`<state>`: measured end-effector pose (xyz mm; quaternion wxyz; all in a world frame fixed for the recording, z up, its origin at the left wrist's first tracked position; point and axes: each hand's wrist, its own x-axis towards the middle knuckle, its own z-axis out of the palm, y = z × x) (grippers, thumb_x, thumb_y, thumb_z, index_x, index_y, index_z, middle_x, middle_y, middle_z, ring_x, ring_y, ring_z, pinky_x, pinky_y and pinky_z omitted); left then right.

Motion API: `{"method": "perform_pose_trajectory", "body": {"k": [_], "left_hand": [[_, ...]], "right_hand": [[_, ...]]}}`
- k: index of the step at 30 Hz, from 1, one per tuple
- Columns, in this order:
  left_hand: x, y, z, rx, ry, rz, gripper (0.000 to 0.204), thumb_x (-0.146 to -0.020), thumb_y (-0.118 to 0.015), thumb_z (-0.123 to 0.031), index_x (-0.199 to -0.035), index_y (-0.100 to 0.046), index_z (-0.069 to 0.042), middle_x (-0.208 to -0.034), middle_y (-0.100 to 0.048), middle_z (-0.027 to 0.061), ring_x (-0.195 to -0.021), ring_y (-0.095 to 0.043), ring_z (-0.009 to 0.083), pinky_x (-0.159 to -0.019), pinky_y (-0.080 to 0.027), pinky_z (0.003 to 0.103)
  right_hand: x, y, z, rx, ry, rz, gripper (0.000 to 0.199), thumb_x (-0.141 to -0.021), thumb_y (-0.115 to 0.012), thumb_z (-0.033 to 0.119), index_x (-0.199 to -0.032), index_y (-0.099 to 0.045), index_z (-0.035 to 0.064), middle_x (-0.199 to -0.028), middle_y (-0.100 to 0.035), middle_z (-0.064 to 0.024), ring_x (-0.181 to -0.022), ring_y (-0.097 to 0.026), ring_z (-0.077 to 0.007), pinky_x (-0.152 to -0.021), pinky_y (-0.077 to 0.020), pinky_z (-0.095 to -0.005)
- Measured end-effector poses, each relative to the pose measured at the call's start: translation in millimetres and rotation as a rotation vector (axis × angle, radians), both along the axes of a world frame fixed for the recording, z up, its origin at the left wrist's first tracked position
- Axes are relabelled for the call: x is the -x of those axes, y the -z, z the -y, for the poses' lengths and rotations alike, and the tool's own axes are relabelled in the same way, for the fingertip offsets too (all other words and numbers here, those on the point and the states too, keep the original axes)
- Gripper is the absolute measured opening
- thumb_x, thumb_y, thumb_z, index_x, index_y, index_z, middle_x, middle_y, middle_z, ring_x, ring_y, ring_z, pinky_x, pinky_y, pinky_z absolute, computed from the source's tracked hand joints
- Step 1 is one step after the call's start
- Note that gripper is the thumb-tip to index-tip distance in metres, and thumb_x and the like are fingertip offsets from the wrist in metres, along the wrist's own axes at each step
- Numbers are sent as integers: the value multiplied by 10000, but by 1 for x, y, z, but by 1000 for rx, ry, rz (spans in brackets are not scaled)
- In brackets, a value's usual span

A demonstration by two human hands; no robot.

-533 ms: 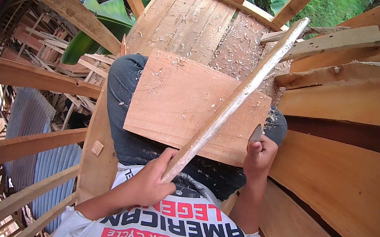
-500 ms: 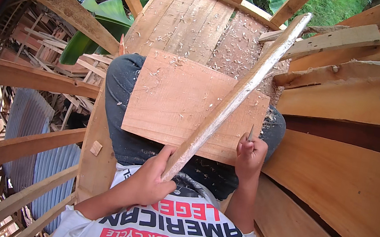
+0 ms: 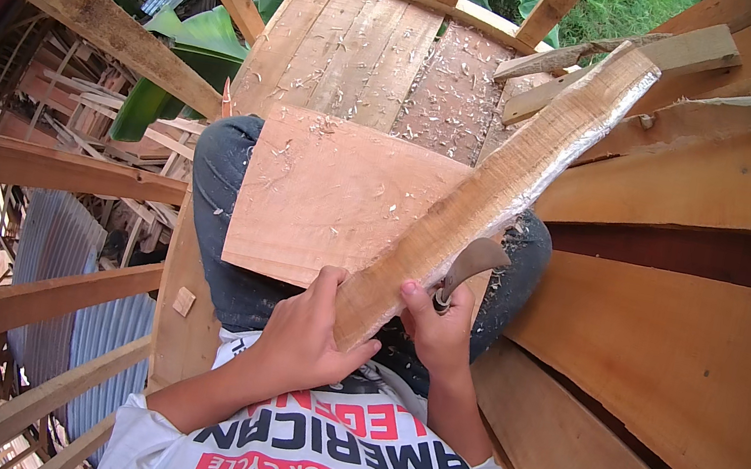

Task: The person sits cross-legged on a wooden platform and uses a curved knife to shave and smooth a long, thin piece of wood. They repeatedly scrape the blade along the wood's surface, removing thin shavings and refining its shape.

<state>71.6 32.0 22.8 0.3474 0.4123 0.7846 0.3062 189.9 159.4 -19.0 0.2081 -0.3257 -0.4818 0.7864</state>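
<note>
A long, rough-edged wooden plank (image 3: 494, 190) slants from my waist up to the far right, its broad brown face turned up and its right edge pale. My left hand (image 3: 301, 342) grips the near end, fingers at its left side and thumb at the bottom. In my right hand (image 3: 440, 334) is a curved knife (image 3: 476, 262), its hooked blade rising beside the plank's right edge. The right thumb touches that edge. Under the plank, a flat reddish board (image 3: 331, 202) rests across my lap, sprinkled with shavings.
Slatted planks (image 3: 358, 51) strewn with shavings lie ahead, bounded by upright wooden bars. Offcuts (image 3: 686, 124) and wide boards (image 3: 667, 346) are at the right. A small wood block (image 3: 184, 302) sits on the ledge at left, near the side rails (image 3: 56, 168).
The plank has rolled, so its broad face shows instead of its narrow edge. My right hand has come left against it, and the knife's curved blade now shows side-on.
</note>
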Motion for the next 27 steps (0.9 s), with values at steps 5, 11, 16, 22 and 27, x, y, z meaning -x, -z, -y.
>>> {"method": "perform_pose_trajectory", "body": {"k": [5, 11, 16, 22, 27], "left_hand": [[0, 5, -7, -20, -8, -63, 723, -665, -788, -370, -1144, -405, 13, -809, -627, 248, -750, -650, 406, -653, -518, 440], [3, -5, -15, 0, -86, 4, 588, -624, -813, -280, -1054, -521, -5, -853, -647, 188, -813, -671, 293, -717, -513, 342], [7, -9, -11, -65, -141, 99, 558, -634, -798, -199, -1078, -530, 6, -873, -636, 117, -807, -621, 160, -738, -482, 286], [5, -27, -8, -113, -213, 329, 548, -642, -786, -169, -1092, -526, 6, -913, -619, 85, -842, -569, 122, -753, -460, 264], [5, -33, 0, -104, -187, 372, 581, -664, -771, -193, -1141, -507, 8, -927, -602, 77, -847, -543, 119, -774, -446, 265]], "right_hand": [[-8, 2, -2, -51, -25, 60, 220, -877, -641, 136, -1002, -587, -37, -797, -600, -10, -703, -525, -41, -608, -422, -200], [-11, -2, -3, -139, -8, -2, 312, -887, -659, 272, -935, -597, -30, -737, -569, 14, -644, -473, -34, -555, -380, -200], [-21, 2, -14, -309, -105, -39, 545, -873, -593, 516, -768, -584, -19, -590, -498, 0, -589, -428, -61, -507, -349, -240], [-23, 13, -19, -764, -64, 287, 662, -754, -637, 635, -589, -511, 7, -477, -438, -93, -427, -468, -206, -434, -364, -319], [-26, 7, -31, -1142, 19, 461, 700, -647, -673, 698, -559, -474, 33, -471, -452, -106, -418, -494, -304, -419, -384, -353]]}}
